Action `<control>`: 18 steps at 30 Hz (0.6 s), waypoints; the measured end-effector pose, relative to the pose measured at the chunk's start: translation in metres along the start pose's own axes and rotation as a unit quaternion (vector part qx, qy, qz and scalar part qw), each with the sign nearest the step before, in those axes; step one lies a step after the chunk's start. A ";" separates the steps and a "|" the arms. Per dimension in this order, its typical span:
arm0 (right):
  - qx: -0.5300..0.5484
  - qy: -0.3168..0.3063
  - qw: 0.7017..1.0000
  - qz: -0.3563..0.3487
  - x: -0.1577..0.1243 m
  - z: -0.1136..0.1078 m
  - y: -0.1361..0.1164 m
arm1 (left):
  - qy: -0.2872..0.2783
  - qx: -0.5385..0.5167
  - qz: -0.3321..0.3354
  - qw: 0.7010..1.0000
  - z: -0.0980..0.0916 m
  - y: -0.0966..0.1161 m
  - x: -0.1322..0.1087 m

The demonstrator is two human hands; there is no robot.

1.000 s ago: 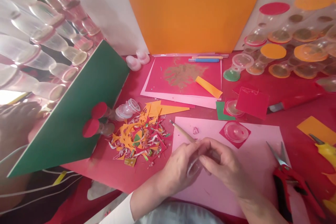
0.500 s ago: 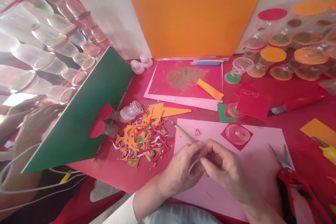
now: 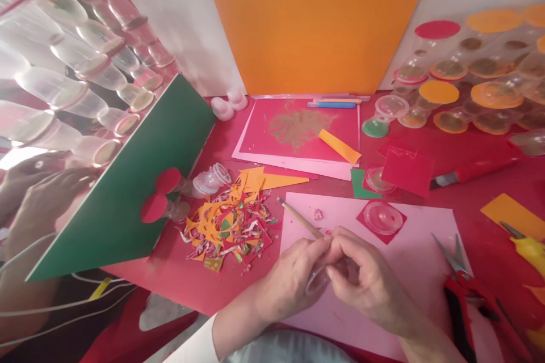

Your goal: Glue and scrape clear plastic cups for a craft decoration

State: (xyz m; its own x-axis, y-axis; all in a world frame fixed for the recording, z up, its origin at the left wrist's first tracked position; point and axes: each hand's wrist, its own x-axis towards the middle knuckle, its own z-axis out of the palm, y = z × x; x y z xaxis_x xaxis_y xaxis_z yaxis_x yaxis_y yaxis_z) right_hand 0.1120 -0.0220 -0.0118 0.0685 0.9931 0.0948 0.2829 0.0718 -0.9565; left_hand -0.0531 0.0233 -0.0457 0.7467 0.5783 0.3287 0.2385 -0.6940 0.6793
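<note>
My left hand (image 3: 287, 275) is closed around a small clear plastic cup (image 3: 317, 280) whose round rim shows below the fingers. My right hand (image 3: 361, 272) meets it over the pink sheet (image 3: 357, 317), thumb and fingers pinched at the cup's upper side; the fingers hide most of the cup. A thin wooden stick with a dark tip (image 3: 300, 217) lies with its lower end by my fingertips; whether they touch it, I cannot tell. Beyond my hands, a clear round plastic piece (image 3: 383, 218) rests on a red paper square (image 3: 388, 238).
Paper scraps (image 3: 230, 221) are heaped left of the sheet. Red-handled scissors (image 3: 462, 278) lie open at right. A green board (image 3: 128, 181) leans at left before stacked clear cups (image 3: 63, 96). More lidded cups (image 3: 438, 91) stand back right. Another person's arm (image 3: 46, 204) shows at far left.
My fingers have shifted slightly around the cup, and its rim is tilted and more covered. The view has moved a little; the things on the table lie as before.
</note>
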 end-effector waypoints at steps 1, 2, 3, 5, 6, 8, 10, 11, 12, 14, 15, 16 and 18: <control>0.000 0.000 1.000 0.003 0.000 0.000 0.001 | -0.002 -0.006 -0.002 1.000 0.000 0.000 0.000; 0.002 0.000 1.000 0.006 0.000 0.001 0.002 | -0.001 -0.012 -0.003 1.000 0.001 0.000 -0.001; 0.004 0.000 1.000 0.010 0.000 0.001 0.002 | -0.001 -0.018 -0.004 1.000 0.001 -0.001 -0.002; 0.012 -0.001 1.000 0.018 -0.001 0.000 0.003 | -0.002 -0.027 -0.010 1.000 0.002 -0.002 -0.003; 0.018 -0.004 1.000 0.024 0.000 -0.001 0.004 | -0.001 -0.031 -0.013 0.999 0.003 -0.003 -0.004; 0.033 -0.017 0.999 0.039 0.000 -0.002 0.003 | -0.003 -0.038 -0.017 0.999 0.004 -0.004 -0.005; 0.043 -0.028 0.997 0.050 0.001 -0.004 0.002 | -0.012 -0.040 -0.018 0.999 0.004 -0.004 -0.005; 0.043 -0.030 0.997 0.051 0.001 -0.004 0.001 | -0.019 -0.038 -0.020 0.999 0.004 -0.004 -0.005; 0.040 -0.030 0.998 0.048 0.001 -0.004 0.001 | -0.025 -0.035 -0.021 0.999 0.004 -0.004 -0.006; 0.027 -0.026 0.999 0.039 0.002 -0.002 0.001 | -0.031 -0.032 -0.020 0.999 0.003 -0.003 -0.006; 0.020 -0.026 0.999 0.034 0.002 -0.002 0.002 | -0.031 -0.030 -0.017 0.999 0.002 -0.003 -0.006; 0.011 -0.026 0.999 0.029 0.002 -0.001 0.002 | -0.031 -0.029 -0.015 0.999 0.001 -0.003 -0.006; -0.005 -0.026 1.000 0.017 0.002 0.001 0.003 | -0.027 -0.030 -0.011 0.999 0.000 -0.003 -0.006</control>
State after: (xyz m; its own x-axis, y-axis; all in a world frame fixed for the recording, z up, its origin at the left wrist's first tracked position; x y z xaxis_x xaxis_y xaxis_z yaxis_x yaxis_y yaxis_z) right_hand 0.1125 -0.0202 -0.0148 0.0292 0.9984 0.0475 0.2908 0.0370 -0.9561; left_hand -0.0582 0.0221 -0.0495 0.7748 0.5677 0.2781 0.2190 -0.6537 0.7244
